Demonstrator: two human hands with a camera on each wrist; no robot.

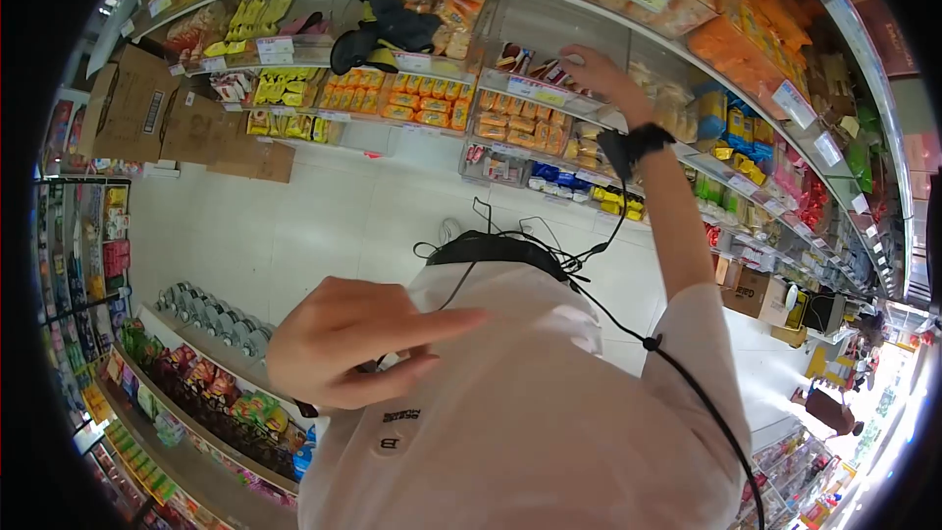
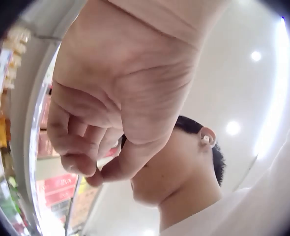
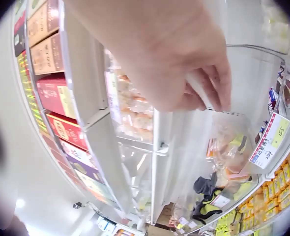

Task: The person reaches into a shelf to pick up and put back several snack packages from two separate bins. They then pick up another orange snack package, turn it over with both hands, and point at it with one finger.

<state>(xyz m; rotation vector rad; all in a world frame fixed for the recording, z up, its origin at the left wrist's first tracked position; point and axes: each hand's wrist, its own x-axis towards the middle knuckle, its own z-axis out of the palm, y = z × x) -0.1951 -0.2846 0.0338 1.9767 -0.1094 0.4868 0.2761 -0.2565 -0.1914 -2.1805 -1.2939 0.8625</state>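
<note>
In the head view my left hand [image 1: 343, 342] is before my chest, index finger pointing right and thumb below it. The left wrist view shows its thumb meeting the bent fingers, with nothing held in view. My right hand [image 1: 601, 79] reaches over an upper shelf bin of dark-wrapped snack packs [image 1: 549, 71]. Its fingers bend loosely downward in the right wrist view, fingertips right at the top edge of a clear plastic divider [image 3: 184, 142]. No pack shows in its grasp. A price tag [image 3: 271, 139] stands on the bin's front.
Black-and-yellow gloves [image 1: 388, 27] lie on the shelf to the left. Orange snack packs [image 1: 427, 100] fill the row below. Cardboard boxes [image 1: 132, 103] stand at the left. A cable [image 1: 687, 383] runs along my right sleeve. A person [image 1: 829, 410] is in the distance.
</note>
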